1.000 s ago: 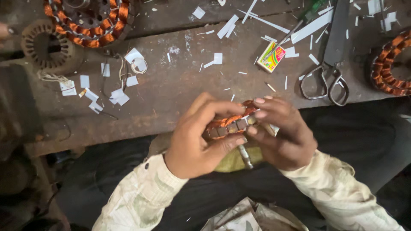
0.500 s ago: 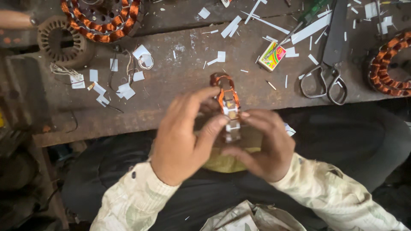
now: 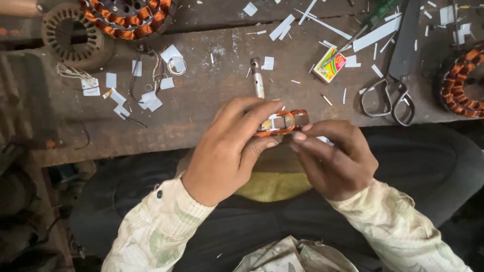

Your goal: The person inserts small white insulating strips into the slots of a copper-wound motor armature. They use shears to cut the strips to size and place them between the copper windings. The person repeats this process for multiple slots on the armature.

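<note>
Both of my hands hold a small motor armature (image 3: 280, 122) wound with orange copper wire, lying sideways above the near edge of a worn wooden bench (image 3: 212, 116). My left hand (image 3: 229, 151) wraps it from the left, thumb and fingers over the winding. My right hand (image 3: 335, 158) pinches its right end with the fingertips. A thin metal shaft (image 3: 258, 80) points up and away from the armature over the bench. My palms hide the lower part of the piece.
On the bench lie large scissors (image 3: 398, 75), a small yellow matchbox (image 3: 328, 65), a green-handled screwdriver (image 3: 373, 17), scattered white paper slips (image 3: 151, 100), a bare stator core (image 3: 70, 35), and copper-wound stators at top (image 3: 126, 17) and right (image 3: 461, 80). A yellow cloth (image 3: 272, 186) rests on my lap.
The armature has turned from upright to lying sideways between my fingers. The metal shaft now points away over the bench. My hands stayed at the bench edge.
</note>
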